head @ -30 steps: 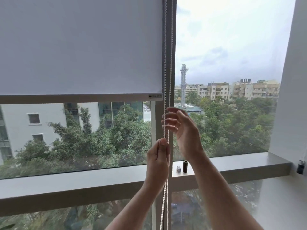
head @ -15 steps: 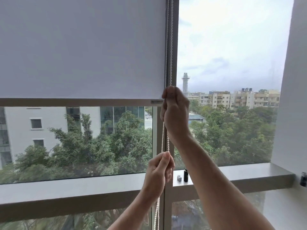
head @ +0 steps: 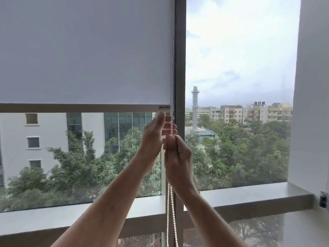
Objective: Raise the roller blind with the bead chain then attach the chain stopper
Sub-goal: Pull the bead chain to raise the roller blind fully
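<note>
The white roller blind (head: 85, 50) covers the upper half of the left pane, its bottom bar (head: 80, 108) level just above my hands. The white bead chain (head: 171, 211) hangs as a double strand along the grey mullion (head: 180, 68). My right hand (head: 178, 157) is closed around the chain a little below the bar. Just above and left of it, my left hand (head: 154, 136) has its thumb up and fingers spread, the fingertips reaching behind the chain without closing on it. No chain stopper is visible; my right forearm covers that part of the sill.
A grey window sill (head: 258, 195) runs across below the glass. A white wall (head: 311, 104) bounds the window on the right, with a small black fitting (head: 323, 199) low on it. Trees and buildings lie outside.
My right hand has come down along the chain from the blind's bottom bar. My left hand let go lower down and rose above the right, fingers now spread at the chain.
</note>
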Available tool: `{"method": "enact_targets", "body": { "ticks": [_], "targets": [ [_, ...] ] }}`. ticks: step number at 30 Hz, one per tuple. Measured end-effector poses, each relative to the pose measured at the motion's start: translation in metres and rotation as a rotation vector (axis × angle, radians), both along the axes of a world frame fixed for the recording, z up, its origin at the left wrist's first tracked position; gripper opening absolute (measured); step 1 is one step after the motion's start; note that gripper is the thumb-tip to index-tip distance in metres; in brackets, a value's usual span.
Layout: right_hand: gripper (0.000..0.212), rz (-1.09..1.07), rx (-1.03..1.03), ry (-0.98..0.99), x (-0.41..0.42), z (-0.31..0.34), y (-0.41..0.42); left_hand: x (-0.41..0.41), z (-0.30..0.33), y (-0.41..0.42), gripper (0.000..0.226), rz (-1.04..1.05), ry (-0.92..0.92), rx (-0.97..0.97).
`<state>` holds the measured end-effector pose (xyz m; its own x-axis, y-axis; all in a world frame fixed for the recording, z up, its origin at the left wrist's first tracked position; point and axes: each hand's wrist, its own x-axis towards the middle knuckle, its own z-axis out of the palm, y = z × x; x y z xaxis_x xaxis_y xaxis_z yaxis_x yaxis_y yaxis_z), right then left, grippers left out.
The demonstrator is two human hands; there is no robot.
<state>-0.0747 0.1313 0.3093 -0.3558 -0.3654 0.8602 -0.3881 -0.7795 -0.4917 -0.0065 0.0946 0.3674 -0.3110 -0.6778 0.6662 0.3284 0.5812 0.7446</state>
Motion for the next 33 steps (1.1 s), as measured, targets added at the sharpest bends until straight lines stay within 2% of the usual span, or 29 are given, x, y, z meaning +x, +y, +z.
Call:
{"method": "enact_targets", "body": {
  "ticks": [6,12,14,17,22,27,33],
  "targets": [
    [0.035,0.092,0.090,-0.046,-0.004,-0.037,0.001,-0.015,0.055,0.018,0.037,-0.187,0.136,0.001],
    [0.034,0.336,0.184,-0.060,-0.023,-0.032,-0.002,-0.029,0.054,0.031,0.034,-0.037,0.311,-0.075],
    [0.041,0.424,0.209,-0.055,-0.031,-0.022,0.000,-0.028,0.049,0.032,0.034,0.035,0.325,-0.129],
    [0.064,0.470,0.286,-0.023,-0.044,0.001,-0.001,-0.031,0.029,0.031,0.035,0.091,0.291,-0.147],
    [0.065,0.339,0.249,-0.126,-0.049,0.064,-0.005,-0.032,-0.009,0.023,0.046,0.044,0.245,-0.132],
    [0.044,0.387,0.211,-0.151,-0.042,0.141,-0.004,-0.028,-0.018,0.014,0.038,0.039,0.274,-0.090],
    [0.037,0.444,0.171,-0.161,-0.017,0.207,0.003,-0.027,-0.037,0.014,0.036,0.085,0.223,-0.117]
  ]
}}
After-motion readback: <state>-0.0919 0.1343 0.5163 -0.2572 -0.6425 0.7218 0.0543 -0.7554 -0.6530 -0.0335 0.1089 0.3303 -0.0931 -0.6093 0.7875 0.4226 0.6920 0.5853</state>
